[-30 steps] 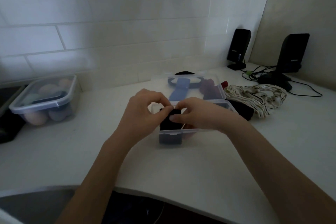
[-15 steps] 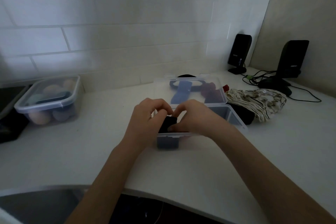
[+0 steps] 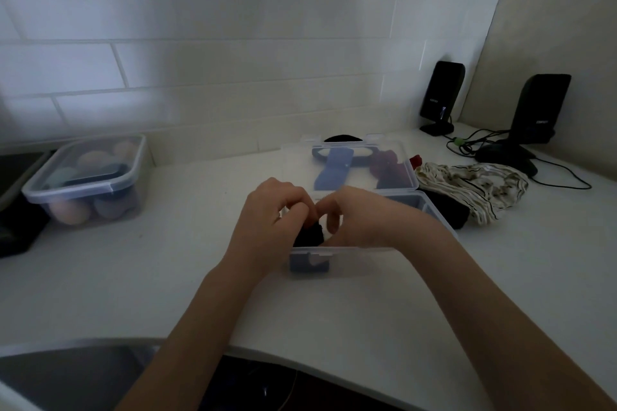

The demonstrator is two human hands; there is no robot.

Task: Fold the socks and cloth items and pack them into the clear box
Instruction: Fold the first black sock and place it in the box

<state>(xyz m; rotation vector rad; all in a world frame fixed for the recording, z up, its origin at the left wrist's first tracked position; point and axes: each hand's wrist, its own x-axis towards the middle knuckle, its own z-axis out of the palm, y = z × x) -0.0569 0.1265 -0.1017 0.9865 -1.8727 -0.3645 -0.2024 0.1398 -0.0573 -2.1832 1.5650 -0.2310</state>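
both hands, the left hand [image 3: 267, 210] and the right hand [image 3: 359, 217], had their fingers curled closed on a folded black sock [image 3: 310, 233] inside the near-left corner of the clear box [image 3: 337, 259] on the white counter [image 3: 167, 277].

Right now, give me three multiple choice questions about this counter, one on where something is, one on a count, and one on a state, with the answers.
1. Where does the striped cloth lie?
A. On the counter right of the clear box
B. Inside the lidded tub
C. Draped over a speaker

2. How many black speakers stand by the wall?
A. One
B. Two
C. Four

3. What state is the clear box in?
A. Lid snapped shut
B. Upside down
C. Open, lid swung back

Answers:
1 A, the cloth rests on the counter beside the box.
2 B, one speaker and another show.
3 C, the left hand and right hand press a dark sock into it.
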